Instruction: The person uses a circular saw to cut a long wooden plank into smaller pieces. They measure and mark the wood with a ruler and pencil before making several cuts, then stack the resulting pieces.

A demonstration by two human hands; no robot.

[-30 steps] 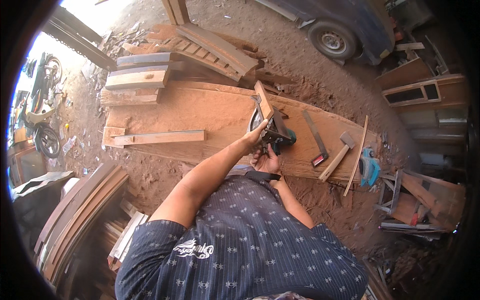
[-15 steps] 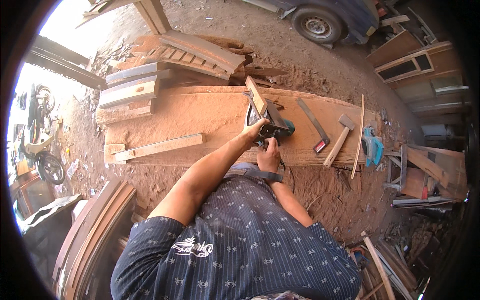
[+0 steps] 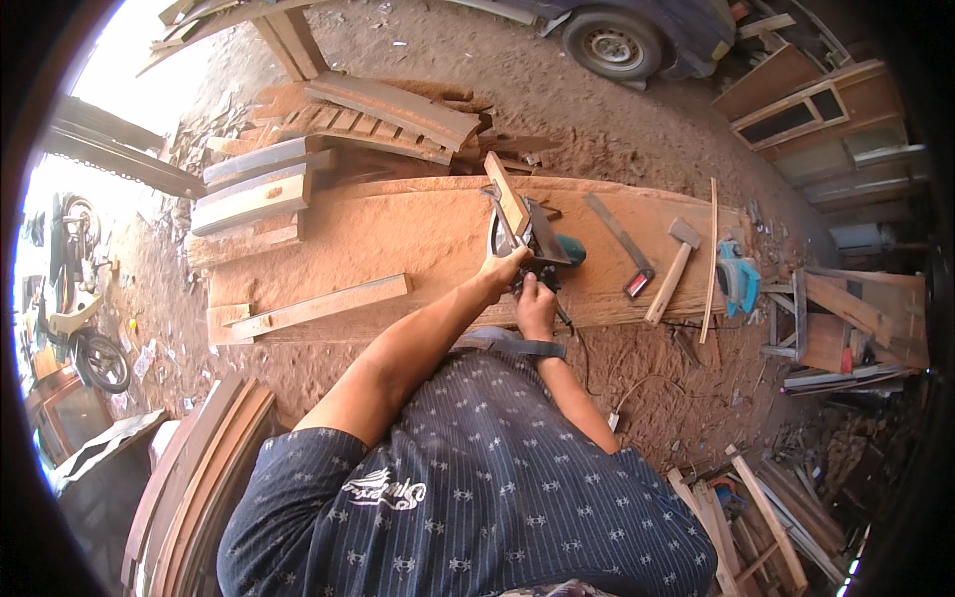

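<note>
A circular saw (image 3: 545, 242) with a green motor housing is tipped over the sawdust-covered plank bench (image 3: 358, 229), its base plate showing. A short wood piece (image 3: 507, 197) rests along the plate beside the blade. My left hand (image 3: 505, 269) is closed on the saw's near edge at the lower end of that piece; whether it also grips the wood is unclear. Just below, my right hand (image 3: 536, 308) has its fingers curled on a part of the saw, partly hidden. A steel square (image 3: 619, 242), wooden mallet (image 3: 671, 270), thin strip (image 3: 712, 259) and blue planer (image 3: 737, 277) lie to the right.
A long batten (image 3: 328, 303) lies at the bench's left; stacked offcuts (image 3: 249, 199) sit behind it. Beyond are a lumber pile (image 3: 388, 114) and a parked vehicle (image 3: 612, 48). A motorbike (image 3: 90, 338) stands left. Timber (image 3: 199, 478) and cords are on the dirt floor.
My right hand has turned from palm-up to back-up, its fingers now higher on the saw. The view has shifted slightly; saw and left hand hold much the same place over the bench.
</note>
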